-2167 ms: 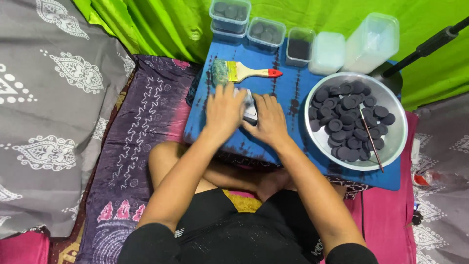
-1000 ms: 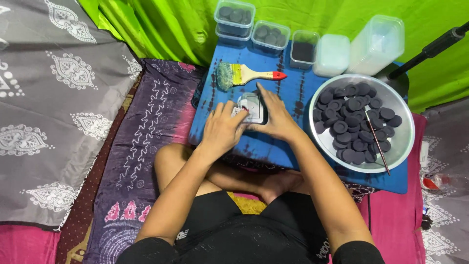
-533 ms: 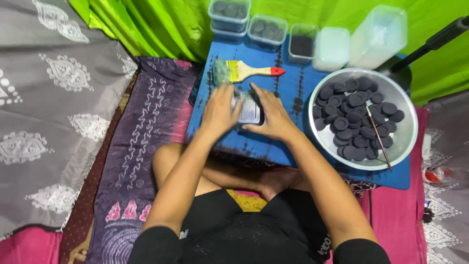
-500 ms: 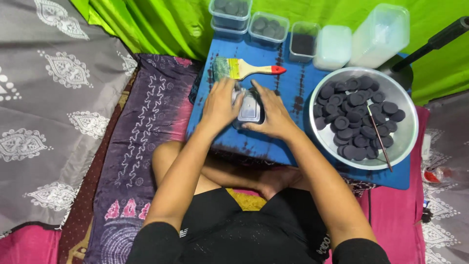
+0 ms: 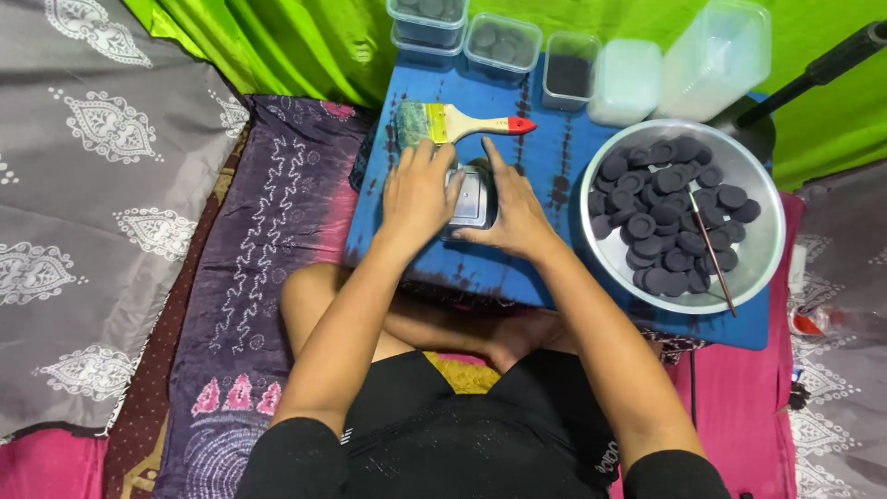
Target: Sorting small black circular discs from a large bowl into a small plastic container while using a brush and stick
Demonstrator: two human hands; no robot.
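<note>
Clear small container (image 5: 471, 197) now clamped between left hand (image 5: 418, 192) and right hand (image 5: 511, 205), shifted closer on blue bench (image 5: 554, 157); pressing continues.

A small, square, clear plastic box (image 5: 471, 197) with a lid lies flat on a blue tie-dyed board (image 5: 517, 268). It sits between two hands, partly covered by them, just below a paintbrush with a red-tipped handle.
</note>
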